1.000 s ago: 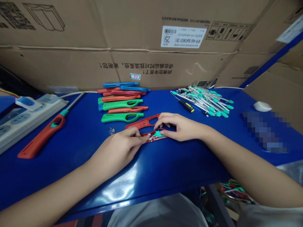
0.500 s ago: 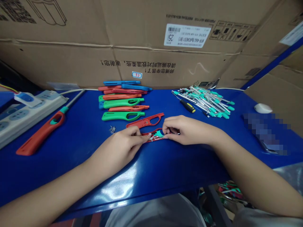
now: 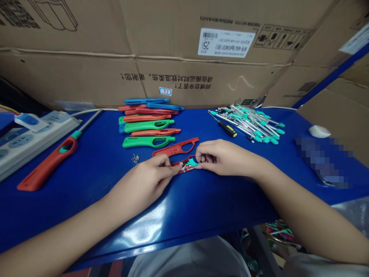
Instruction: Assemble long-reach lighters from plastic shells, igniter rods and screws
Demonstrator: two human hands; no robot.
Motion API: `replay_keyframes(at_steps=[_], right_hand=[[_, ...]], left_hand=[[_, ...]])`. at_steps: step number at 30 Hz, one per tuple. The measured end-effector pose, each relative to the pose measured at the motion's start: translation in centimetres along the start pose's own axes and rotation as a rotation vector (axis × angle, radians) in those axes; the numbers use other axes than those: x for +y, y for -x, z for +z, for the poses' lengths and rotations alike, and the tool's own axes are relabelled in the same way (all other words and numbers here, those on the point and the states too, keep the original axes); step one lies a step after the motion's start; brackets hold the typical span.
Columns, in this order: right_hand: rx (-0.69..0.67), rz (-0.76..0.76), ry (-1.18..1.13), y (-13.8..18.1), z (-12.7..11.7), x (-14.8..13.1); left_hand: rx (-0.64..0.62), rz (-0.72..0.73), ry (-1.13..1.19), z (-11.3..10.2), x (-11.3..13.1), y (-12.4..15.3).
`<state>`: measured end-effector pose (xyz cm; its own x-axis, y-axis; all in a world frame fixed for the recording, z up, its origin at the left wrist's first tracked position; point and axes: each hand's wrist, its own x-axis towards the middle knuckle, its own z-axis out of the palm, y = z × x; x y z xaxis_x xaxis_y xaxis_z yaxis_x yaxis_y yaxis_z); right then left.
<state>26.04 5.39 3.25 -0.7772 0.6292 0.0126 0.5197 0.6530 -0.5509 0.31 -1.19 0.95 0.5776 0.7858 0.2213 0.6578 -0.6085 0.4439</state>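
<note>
A red lighter casing half (image 3: 188, 168) lies on the blue table, with a teal trigger (image 3: 191, 162) and thin white wires inside it. My left hand (image 3: 152, 173) is closed on the casing's left end, thumb and forefinger pinching near the wires. At its other end my right hand (image 3: 215, 157) is closed, fingertips at the right of the teal trigger; what they grip is mostly hidden by the fingers. Just beyond lies a second red casing half (image 3: 175, 148), touched by neither hand's fingertips. Several small screws (image 3: 135, 158) lie left of the casing.
Red, green and blue lighter casings (image 3: 148, 125) are stacked behind. Metal lighter tubes with teal triggers (image 3: 250, 123) form a pile, beside a screwdriver (image 3: 227, 129). At left are an assembled red lighter (image 3: 49, 165) and a power strip (image 3: 34, 134). A cardboard box (image 3: 167, 69) walls the back.
The view has shifted slightly. My right hand's fingers have shifted a little at the trigger end; my left hand keeps its grip on the casing half.
</note>
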Motion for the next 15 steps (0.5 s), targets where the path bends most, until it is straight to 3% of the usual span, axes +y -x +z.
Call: replay_keyframes(at_steps=[3,15], right_hand=[[0.013,0.037,-0.024,-0.1,0.0,0.1],[-0.037,-0.064,-0.053,0.2,-0.7,1.1]], left_hand=[[0.003,0.003,0.018,0.0,0.0,0.0],[-0.029,0.007,0.003,-0.1,-0.2,0.2]])
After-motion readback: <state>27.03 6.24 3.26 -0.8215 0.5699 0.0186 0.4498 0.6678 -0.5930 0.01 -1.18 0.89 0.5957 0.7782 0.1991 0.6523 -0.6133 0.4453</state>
